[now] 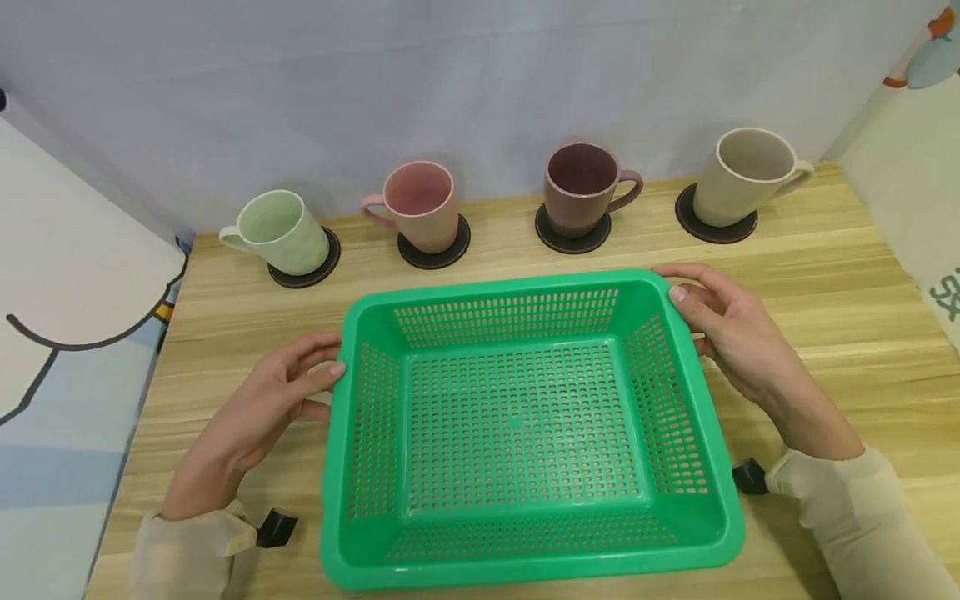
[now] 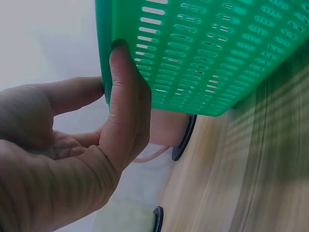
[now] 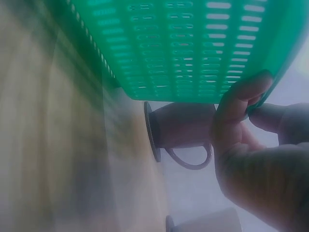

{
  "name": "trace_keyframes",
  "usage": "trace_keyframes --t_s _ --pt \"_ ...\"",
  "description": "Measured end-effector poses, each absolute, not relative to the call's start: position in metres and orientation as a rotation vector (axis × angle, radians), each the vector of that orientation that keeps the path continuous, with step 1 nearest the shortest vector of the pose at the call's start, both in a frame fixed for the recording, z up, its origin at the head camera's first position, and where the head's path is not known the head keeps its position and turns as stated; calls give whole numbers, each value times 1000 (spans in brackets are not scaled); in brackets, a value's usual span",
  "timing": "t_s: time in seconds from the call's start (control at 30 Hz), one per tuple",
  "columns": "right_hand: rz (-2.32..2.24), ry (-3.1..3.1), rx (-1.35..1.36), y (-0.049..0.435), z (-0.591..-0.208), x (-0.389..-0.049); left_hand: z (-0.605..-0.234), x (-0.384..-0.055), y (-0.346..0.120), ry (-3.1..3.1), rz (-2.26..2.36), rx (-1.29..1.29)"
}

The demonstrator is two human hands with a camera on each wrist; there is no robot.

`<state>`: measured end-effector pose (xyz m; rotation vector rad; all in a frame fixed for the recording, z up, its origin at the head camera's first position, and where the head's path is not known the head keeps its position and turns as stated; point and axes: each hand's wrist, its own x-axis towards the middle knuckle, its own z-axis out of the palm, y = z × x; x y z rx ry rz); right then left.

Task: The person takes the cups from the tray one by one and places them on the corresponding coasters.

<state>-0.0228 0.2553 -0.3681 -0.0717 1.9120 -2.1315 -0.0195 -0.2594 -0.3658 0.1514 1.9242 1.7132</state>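
Observation:
A green perforated plastic basket (image 1: 517,417) is in front of me, with no contents visible. At its left rim, my left hand (image 1: 262,404) pinches the edge, thumb on top and fingers under the lip. The left wrist view shows the left fingers (image 2: 120,92) against the outer side wall. My right hand (image 1: 742,337) holds the far right corner, its thumb on the rim. In the right wrist view, curled fingers (image 3: 236,106) grip under that lip. Whether the basket's bottom touches the table is hard to tell.
Behind the basket stand a pale green mug (image 1: 288,237), a pink mug (image 1: 431,212), a dark mauve mug (image 1: 577,200) and a beige mug (image 1: 731,187). Each is on a dark round coaster on the wooden table (image 1: 847,333). A pale curtain (image 1: 450,83) hangs behind them.

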Motion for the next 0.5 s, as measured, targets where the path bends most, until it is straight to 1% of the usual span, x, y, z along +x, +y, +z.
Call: trace_keyframes --t_s 0.33,0.5 --pt "-2142 1930 -63 262 -368 -25 -362 -29 -252 1994 1628 166" --pt "-2007 2124 45 273 -367 -21 -364 -25 -263 2101 1561 180"
